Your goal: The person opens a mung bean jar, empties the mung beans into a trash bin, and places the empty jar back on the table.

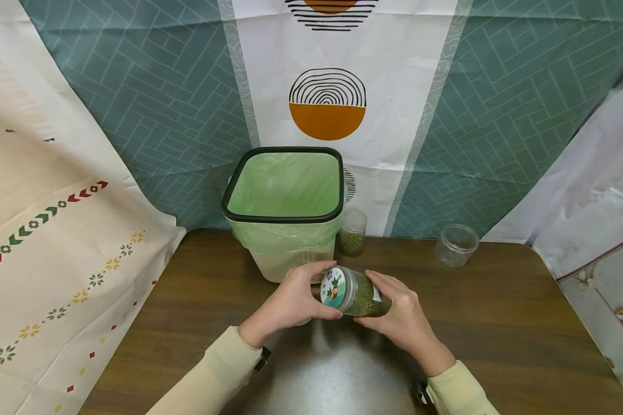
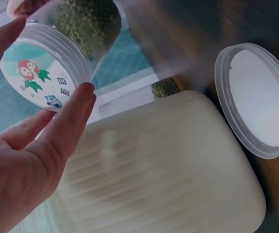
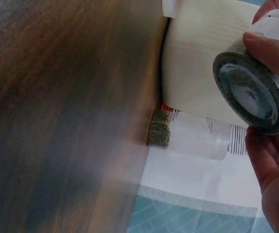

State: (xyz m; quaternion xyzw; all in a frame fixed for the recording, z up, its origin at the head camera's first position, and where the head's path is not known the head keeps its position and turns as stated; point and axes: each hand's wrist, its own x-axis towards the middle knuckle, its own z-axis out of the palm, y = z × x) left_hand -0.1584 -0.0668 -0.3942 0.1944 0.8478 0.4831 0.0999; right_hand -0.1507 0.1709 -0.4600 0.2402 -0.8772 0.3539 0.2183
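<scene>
Both hands hold a clear plastic jar of green beans (image 1: pixel 364 295) tilted on its side above the table. My left hand (image 1: pixel 293 294) grips the printed lid (image 1: pixel 333 287) at its rim, thumb and fingers on opposite sides. Around the jar's body, near the base, my right hand (image 1: pixel 402 311) curls its fingers and thumb. The lid is on the jar, its strawberry-like print facing left; the jar's bottom (image 3: pixel 250 94) shows in the right wrist view. Below the left hand, a loose white-lined lid (image 2: pixel 258 97) lies on the table, mostly hidden in the head view.
A cream bin (image 1: pixel 291 253) with a green liner and black rim stands behind the hands. Right of it is a clear container (image 1: pixel 353 242) partly filled with green beans. Another clear container (image 1: pixel 456 246) sits at the back right of the wooden table (image 1: pixel 509 323). Patterned cloths hang around the table.
</scene>
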